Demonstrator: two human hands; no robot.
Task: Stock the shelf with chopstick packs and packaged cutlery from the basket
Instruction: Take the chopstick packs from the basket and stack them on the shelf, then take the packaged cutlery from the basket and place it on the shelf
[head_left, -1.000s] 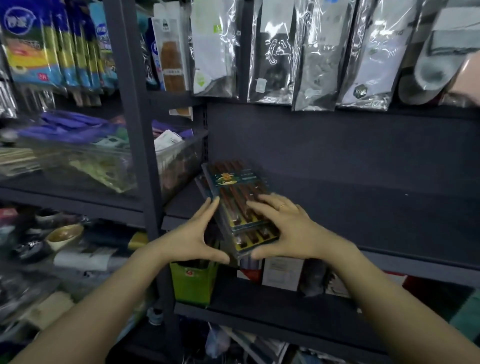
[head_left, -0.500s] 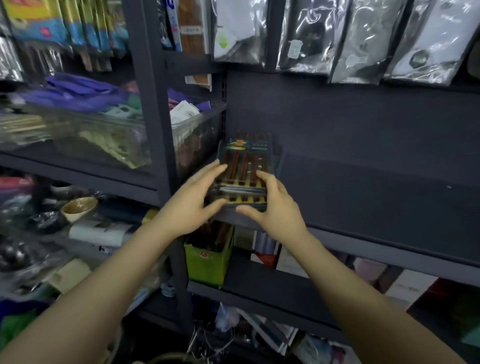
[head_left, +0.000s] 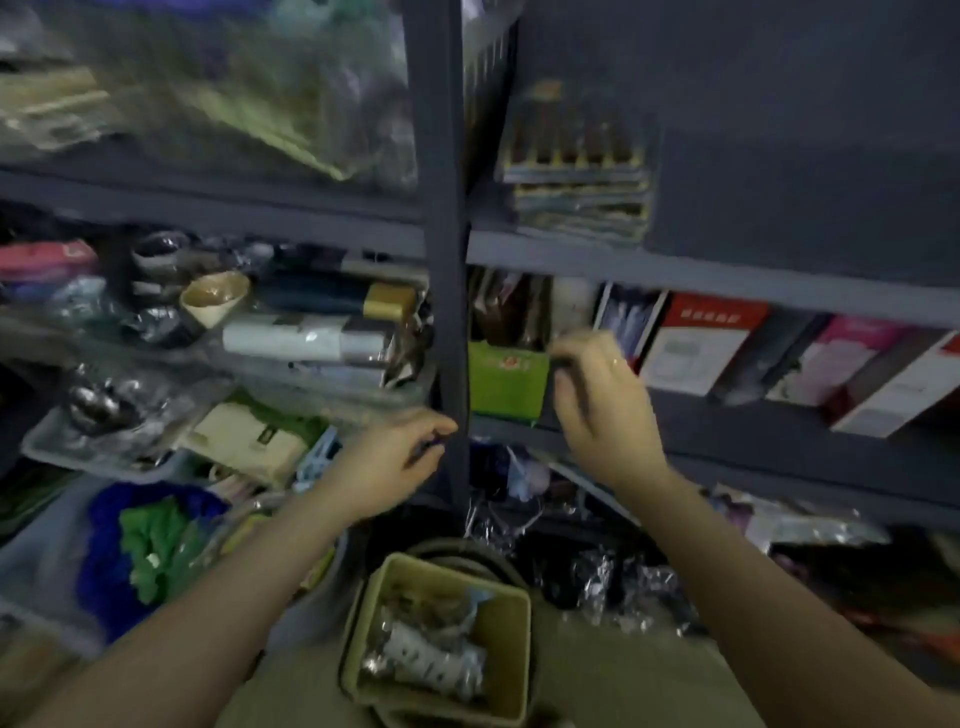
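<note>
In front of the dark upright post (head_left: 451, 260) of the shelving, both hands hang in the air with nothing in them. The left hand (head_left: 387, 470) has loosely curled fingers, its fingertips just beside the post. The right hand (head_left: 605, 410) is blurred, fingers relaxed and bent downward, near a green box (head_left: 506, 382) on the lower shelf. The chopstick packs (head_left: 576, 171) lie stacked on the upper shelf (head_left: 727, 273), far right of the post, well apart from both hands. Near the bottom, a tan basket (head_left: 506, 631) holds shiny packaged cutlery (head_left: 426, 657). Left of the post, crowded shelves carry wrapped goods and a small bowl (head_left: 214, 297).
</note>
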